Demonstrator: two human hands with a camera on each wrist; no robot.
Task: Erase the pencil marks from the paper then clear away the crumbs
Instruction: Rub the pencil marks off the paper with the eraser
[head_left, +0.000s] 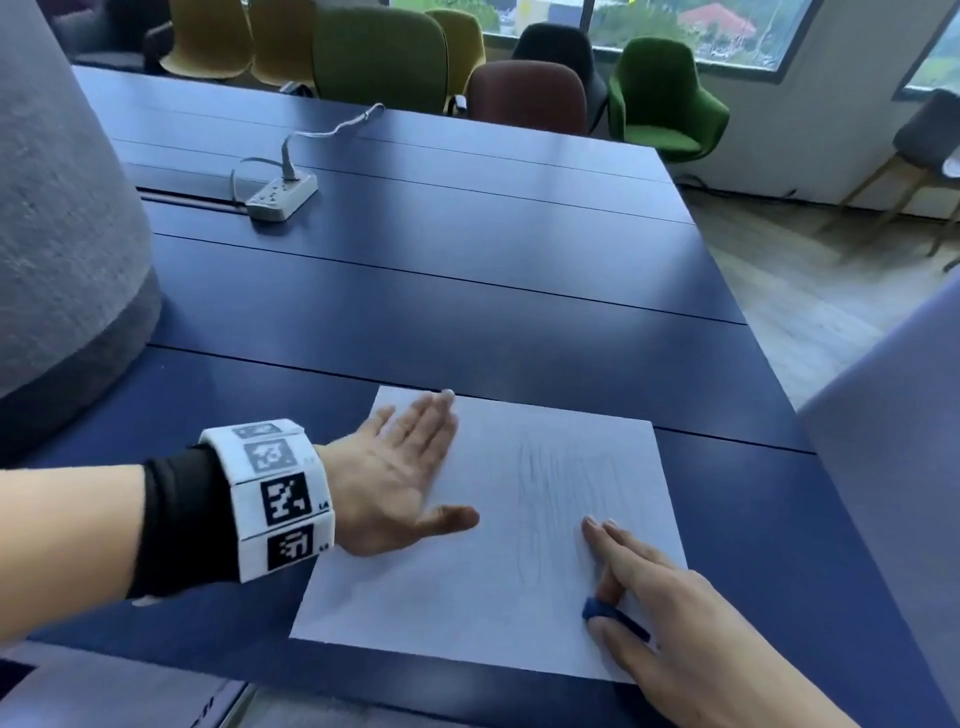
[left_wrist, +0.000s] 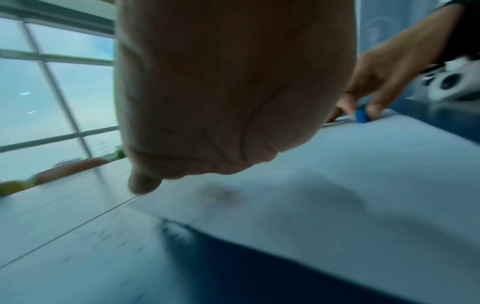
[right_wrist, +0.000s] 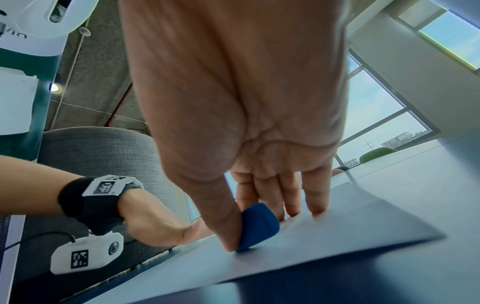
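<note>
A white sheet of paper (head_left: 467, 571) lies on the dark blue table (head_left: 467, 291) near its front edge. Faint grey pencil marks (head_left: 561, 483) cover its right half. My left hand (head_left: 400, 467) lies flat, fingers straight, on the sheet's left part. My right hand (head_left: 654, 587) rests at the sheet's lower right; its thumb and forefinger pinch a blue eraser (head_left: 605, 613) while the other fingers stretch onto the paper. The wrist views show the blue eraser (right_wrist: 259, 226) (left_wrist: 361, 117) touching the paper (right_wrist: 311, 246). Dark crumbs (left_wrist: 221, 195) speckle the paper (left_wrist: 337, 174) below my left palm.
A white power strip (head_left: 280, 195) with its cable sits at the table's far left. A grey padded seat back (head_left: 62, 234) rises at the left. Several coloured chairs (head_left: 524, 93) stand beyond the far edge. The table's right edge drops to wooden floor (head_left: 810, 291).
</note>
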